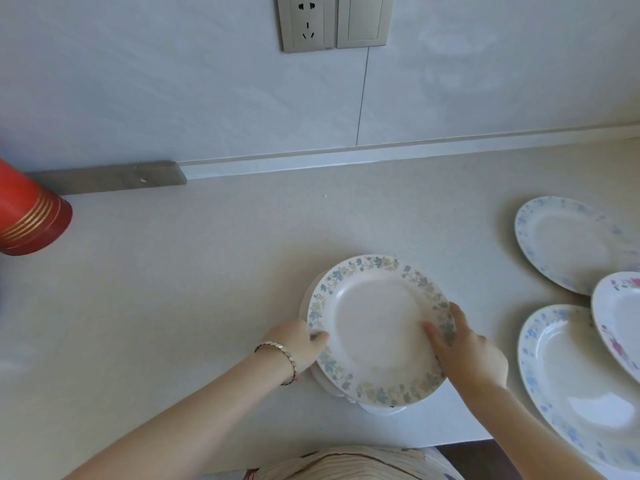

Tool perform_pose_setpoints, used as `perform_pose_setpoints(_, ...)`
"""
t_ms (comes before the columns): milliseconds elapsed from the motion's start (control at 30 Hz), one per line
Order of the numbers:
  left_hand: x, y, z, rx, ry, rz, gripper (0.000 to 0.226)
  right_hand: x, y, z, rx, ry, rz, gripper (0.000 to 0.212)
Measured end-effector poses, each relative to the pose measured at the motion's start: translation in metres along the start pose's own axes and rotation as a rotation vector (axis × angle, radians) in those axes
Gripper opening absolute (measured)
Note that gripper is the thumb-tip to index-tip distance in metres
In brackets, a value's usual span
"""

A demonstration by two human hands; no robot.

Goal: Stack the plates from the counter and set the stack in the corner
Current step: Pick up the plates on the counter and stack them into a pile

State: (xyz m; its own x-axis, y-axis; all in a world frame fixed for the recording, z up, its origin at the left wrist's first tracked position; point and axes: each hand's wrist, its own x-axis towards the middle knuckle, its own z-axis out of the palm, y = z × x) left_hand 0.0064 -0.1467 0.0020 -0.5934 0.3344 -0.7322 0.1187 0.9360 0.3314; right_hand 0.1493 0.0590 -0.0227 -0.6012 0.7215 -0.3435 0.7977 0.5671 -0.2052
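Note:
A stack of white plates sits on the pale counter in front of me; its top plate (374, 320) has a blue and beige leaf border. My left hand (301, 348) grips the stack's left edge, thumb on the rim. On the right edge, my right hand (467, 351) holds the top plate with its thumb lying on the plate's face. Lower plates (332, 388) peek out at the bottom left of the stack. Three more plates lie to the right: a blue-flowered one (568, 244) at the back, a pink-flowered one (620, 317), and a large blue-flowered one (581, 386) near the front.
A red cylinder with gold bands (31, 216) stands at the far left. The counter (190, 271) runs back to a tiled wall with a socket (306, 22) and a switch (363, 20). The counter's front edge shows at the lower right.

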Motion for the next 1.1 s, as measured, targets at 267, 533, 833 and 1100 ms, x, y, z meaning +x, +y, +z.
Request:
perform_pose_setpoints(267,0.016,0.011,0.008,-0.717,0.189,0.067,0.05,0.013,-0.005,0.015,0.693,-0.077,0.137,0.069)
perform_pose_setpoints(533,0.032,0.022,0.01,-0.707,0.236,0.009,0.038,0.011,-0.012,0.02,0.95,-0.054,0.215,0.048)
perform_pose_setpoints(833,0.052,0.087,0.007,0.18,0.517,0.609,0.048,0.015,0.041,-0.023,1.28,0.066,0.509,0.015)
perform_pose_setpoints(1100,0.026,0.212,0.046,-0.059,0.119,0.625,0.026,0.025,0.192,-0.065,1.952,0.294,1.034,0.058)
